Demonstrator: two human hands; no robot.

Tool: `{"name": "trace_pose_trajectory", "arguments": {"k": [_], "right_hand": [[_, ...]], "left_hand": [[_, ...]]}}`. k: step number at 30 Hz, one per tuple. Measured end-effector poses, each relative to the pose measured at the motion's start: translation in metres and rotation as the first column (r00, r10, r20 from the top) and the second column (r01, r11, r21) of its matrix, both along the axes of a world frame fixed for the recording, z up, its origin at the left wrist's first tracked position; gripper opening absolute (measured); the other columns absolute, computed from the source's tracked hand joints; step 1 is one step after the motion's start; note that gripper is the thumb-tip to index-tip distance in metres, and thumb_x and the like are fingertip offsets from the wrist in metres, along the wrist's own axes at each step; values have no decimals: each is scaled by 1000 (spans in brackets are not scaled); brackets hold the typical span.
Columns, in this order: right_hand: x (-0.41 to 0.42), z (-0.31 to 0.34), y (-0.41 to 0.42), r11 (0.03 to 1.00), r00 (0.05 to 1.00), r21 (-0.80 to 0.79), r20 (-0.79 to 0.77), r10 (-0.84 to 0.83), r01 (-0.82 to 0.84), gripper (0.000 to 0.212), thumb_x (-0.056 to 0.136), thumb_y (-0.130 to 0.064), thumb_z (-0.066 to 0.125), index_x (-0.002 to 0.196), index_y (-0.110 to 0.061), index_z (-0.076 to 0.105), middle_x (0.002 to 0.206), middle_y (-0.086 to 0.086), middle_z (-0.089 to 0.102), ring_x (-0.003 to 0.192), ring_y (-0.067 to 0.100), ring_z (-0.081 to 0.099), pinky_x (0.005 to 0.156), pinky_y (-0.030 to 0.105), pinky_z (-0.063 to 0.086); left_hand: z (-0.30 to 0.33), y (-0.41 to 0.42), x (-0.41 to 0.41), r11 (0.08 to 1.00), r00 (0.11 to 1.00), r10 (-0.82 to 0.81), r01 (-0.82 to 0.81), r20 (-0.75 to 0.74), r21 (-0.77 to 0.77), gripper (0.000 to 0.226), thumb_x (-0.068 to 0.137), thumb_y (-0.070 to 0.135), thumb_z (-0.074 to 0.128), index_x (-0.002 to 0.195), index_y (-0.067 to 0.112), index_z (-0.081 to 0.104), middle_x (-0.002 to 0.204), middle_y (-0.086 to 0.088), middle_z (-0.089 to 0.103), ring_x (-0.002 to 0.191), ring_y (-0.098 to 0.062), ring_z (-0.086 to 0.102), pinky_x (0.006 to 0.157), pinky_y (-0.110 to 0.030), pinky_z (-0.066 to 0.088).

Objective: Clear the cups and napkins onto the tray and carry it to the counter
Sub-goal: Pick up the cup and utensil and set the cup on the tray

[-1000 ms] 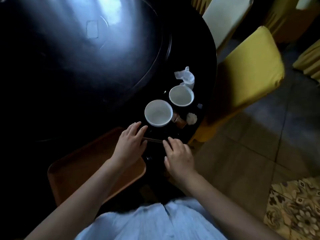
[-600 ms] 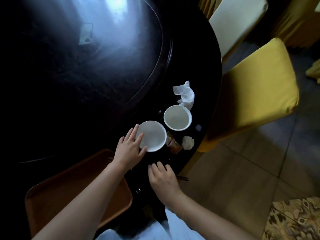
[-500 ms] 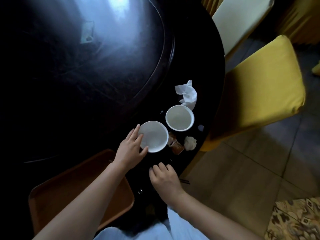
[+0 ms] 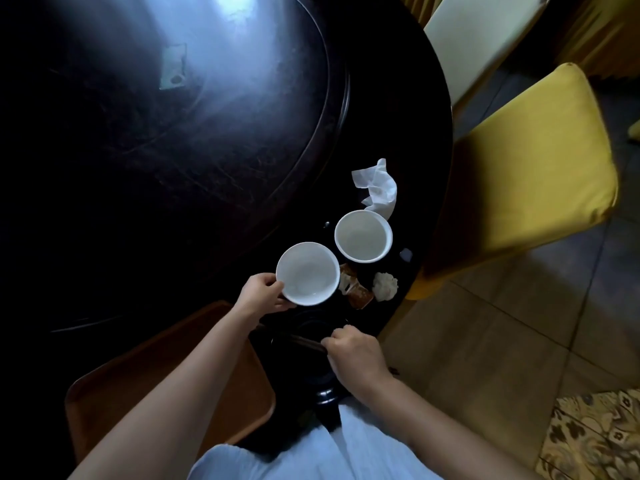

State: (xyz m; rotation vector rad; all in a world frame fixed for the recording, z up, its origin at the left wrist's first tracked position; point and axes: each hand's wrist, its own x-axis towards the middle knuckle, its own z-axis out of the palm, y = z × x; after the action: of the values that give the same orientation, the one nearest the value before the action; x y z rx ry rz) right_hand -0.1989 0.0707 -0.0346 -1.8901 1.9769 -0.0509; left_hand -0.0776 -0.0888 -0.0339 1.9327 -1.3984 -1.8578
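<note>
- Presently, the near white cup [image 4: 307, 273] is gripped at its near-left rim by the left hand [image 4: 264, 295]; the thumb lies on the rim and the other fingers curl under the wall. The cup appears tilted toward the camera, and whether its base touches the table cannot be told
- Beyond and to the right of those fingers stands a second white cup [image 4: 363, 236], upright on the dark round table [image 4: 207, 140], just beside the held cup and apart from both hands
- A crumpled white napkin [image 4: 377, 188] lies farther out, touching or overlapping the far rim of the second cup
- Just right of the held cup sit brown scraps [image 4: 356, 292] and a small white wad [image 4: 385, 286], between the two hands and nearer the table edge
- The right hand [image 4: 353, 351] is closed, knuckles up, around the end of dark chopsticks [image 4: 308, 341], which run leftward from its fingers across a dark dish [image 4: 311, 362] that is hard to make out
- The brown tray [image 4: 166, 386] lies below the left forearm, on the wrist side of the left fingers, with nothing visible in its exposed part
- A yellow chair [image 4: 526, 174] stands right of the table, well apart from both hands
</note>
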Motion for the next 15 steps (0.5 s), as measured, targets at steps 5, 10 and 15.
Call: {"name": "trace_pose_trajectory", "arguments": {"k": [5,10,15], "right_hand": [[-17,9,-3,990,980,79,154,-127,116,22,85,-22,53,102,-18,68,100,1,66,102,20,57,74,34,52],[-24,14,-11,932,894,219,287,-344,288,27,84,-29,61,109,-27,67,108,-6,69,103,15,61,82,32,52],[-28,22,-15,883,719,267,512,-470,387,21,78,-17,69,99,-16,73,94,-2,74,92,11,66,85,32,54]], "left_hand": [[13,6,4,992,990,112,-116,-83,-49,25,89,0,37,101,1,59,89,-19,66,63,-19,70,51,-20,53],[40,10,25,970,962,201,-222,-183,-102,24,89,4,40,95,7,63,84,-18,68,64,-19,71,53,-19,53],[60,40,67,931,912,319,-353,-259,-94,20,90,7,46,96,12,65,82,-13,70,68,-18,71,55,-19,53]]}}
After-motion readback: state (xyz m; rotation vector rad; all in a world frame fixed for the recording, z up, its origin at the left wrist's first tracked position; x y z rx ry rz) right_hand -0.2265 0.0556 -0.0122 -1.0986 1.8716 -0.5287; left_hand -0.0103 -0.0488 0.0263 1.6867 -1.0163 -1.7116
